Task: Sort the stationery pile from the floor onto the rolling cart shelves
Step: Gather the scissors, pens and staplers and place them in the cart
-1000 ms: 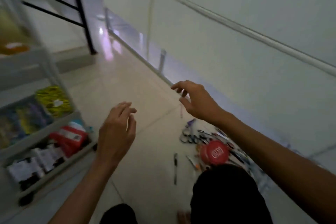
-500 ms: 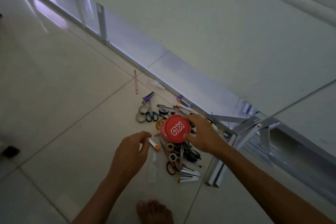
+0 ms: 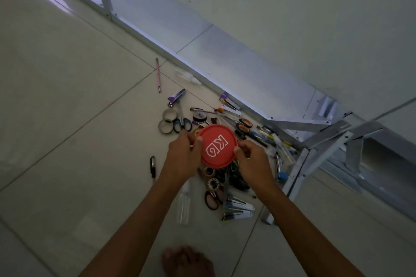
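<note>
A round red container [image 3: 217, 145] with a white logo on its lid sits in the middle of the stationery pile on the floor. My left hand [image 3: 183, 155] grips its left rim, thumb on the lid edge. My right hand [image 3: 253, 161] grips its right rim. Around it lie tape rolls [image 3: 169, 114], blue-handled scissors [image 3: 182, 122], orange-handled scissors [image 3: 242, 128], staplers [image 3: 238, 208], a purple stapler [image 3: 175, 96] and several pens [image 3: 263, 136]. The rolling cart is out of view.
A pink pencil [image 3: 158, 75] lies apart on the tiles, a black pen [image 3: 152, 166] to the left, a clear bottle [image 3: 184, 203] under my left forearm. A metal frame [image 3: 299, 168] stands right of the pile along the wall. My bare foot [image 3: 186, 262] is at the bottom.
The view turned from the cart down to the pile. Both hands came down; the right one reached the red container first, then the left one closed on its other side.
</note>
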